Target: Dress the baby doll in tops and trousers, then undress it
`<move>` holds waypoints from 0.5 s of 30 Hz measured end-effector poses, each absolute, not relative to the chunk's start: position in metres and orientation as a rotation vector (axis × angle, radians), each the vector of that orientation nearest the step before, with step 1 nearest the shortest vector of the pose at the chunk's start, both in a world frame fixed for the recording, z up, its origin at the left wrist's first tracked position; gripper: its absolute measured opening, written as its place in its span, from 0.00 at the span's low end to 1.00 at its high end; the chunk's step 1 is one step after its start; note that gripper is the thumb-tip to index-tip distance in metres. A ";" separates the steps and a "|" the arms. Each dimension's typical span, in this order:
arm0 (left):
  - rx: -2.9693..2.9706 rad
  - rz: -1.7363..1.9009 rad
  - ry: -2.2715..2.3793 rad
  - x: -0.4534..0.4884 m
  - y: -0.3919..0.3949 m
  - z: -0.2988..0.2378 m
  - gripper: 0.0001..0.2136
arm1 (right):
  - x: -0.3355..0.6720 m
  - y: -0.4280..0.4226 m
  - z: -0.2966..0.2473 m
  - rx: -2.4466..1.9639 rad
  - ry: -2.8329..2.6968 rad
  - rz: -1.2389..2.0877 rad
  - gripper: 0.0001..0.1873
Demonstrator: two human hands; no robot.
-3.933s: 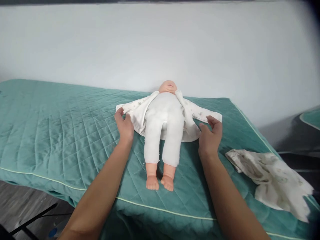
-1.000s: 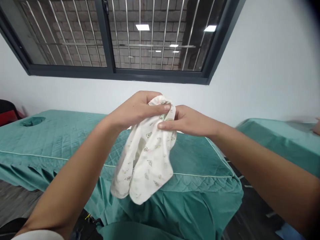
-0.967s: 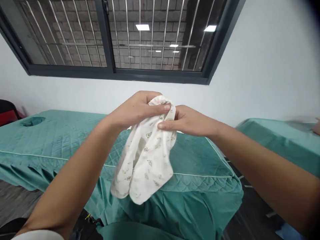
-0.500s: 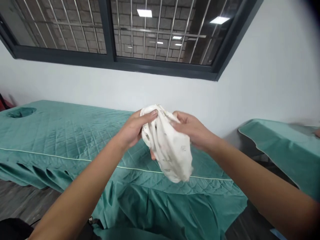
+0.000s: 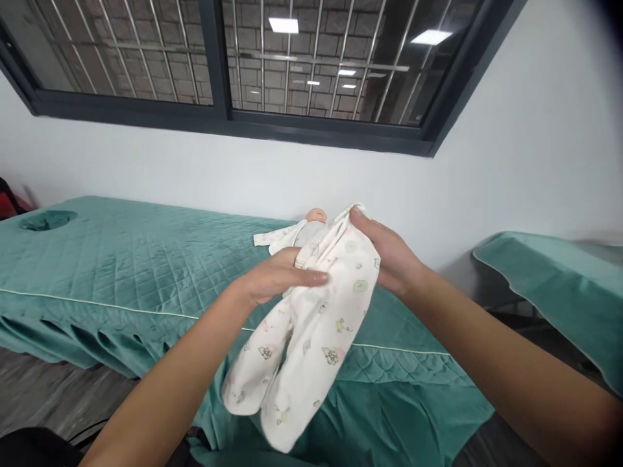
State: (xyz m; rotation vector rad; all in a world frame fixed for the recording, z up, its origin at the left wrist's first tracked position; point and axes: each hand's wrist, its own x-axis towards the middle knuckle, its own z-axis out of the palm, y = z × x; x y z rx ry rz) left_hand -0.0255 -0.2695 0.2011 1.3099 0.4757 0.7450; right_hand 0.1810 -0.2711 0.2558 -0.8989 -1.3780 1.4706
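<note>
A small pair of white printed baby trousers (image 5: 311, 331) hangs in the air over the near edge of the green quilted bed (image 5: 121, 266). My right hand (image 5: 384, 253) pinches the waistband at its top. My left hand (image 5: 277, 275) grips the waistband lower down on the left side, thumb across the cloth. Both legs of the trousers dangle downward. Behind the trousers lies a baby doll (image 5: 314, 224) on its back near the wall, with a white printed jacket (image 5: 272, 238) spread under it; most of the doll is hidden by my hands and the cloth.
A second green-covered bed (image 5: 549, 272) stands at the right, with a gap of dark floor (image 5: 516, 324) between the beds. A barred window (image 5: 253, 58) runs along the white wall. A face hole (image 5: 46, 220) shows in the bed's far left end.
The trousers were bunched in both hands half a second ago; now they hang unrolled with both legs down. My hands have spread along the waistband, and the doll's head shows behind them.
</note>
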 end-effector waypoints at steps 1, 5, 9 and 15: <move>1.271 0.823 0.477 -0.026 -0.269 0.203 0.20 | 0.180 -0.273 0.253 -0.906 -1.402 1.483 0.26; 1.163 0.986 0.443 -0.019 -0.264 0.207 0.20 | 0.183 -0.280 0.235 -0.924 -1.674 1.633 0.24; 1.114 0.909 0.488 -0.011 -0.258 0.199 0.19 | 0.187 -0.278 0.216 -0.938 -1.686 1.651 0.23; 1.208 0.636 0.470 -0.007 -0.260 0.180 0.24 | 0.195 -0.264 0.212 -0.866 -1.353 1.398 0.27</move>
